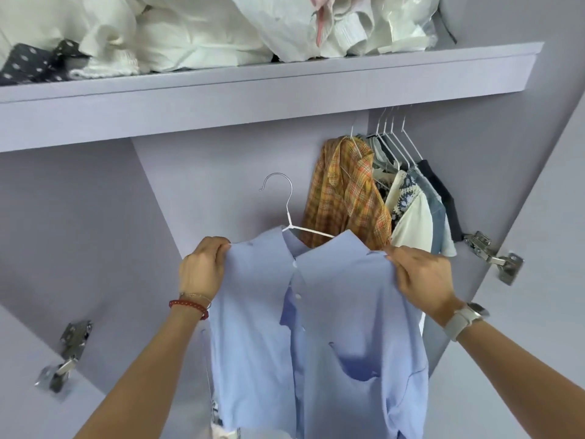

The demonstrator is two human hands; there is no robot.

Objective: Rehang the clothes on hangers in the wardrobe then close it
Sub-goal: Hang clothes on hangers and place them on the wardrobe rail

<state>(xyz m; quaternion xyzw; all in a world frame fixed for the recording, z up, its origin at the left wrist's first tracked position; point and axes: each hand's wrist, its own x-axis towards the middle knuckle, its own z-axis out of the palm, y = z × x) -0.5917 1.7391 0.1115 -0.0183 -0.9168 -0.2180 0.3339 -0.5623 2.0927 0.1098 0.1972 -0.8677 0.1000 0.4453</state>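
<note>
Light-blue shirt (316,327), on white hanger (292,217), pinched at shoulders by left hand (202,267) and right hand (421,277); unhung, rail garments (380,198) above-right, wardrobe open.

The blue shirt (316,327) hides most of the white hanger (289,213) beneath its collar; its hem runs off the bottom edge. Above it, the shelf (253,90) hides the rail, and the white bundles (190,30) are cropped.
</note>
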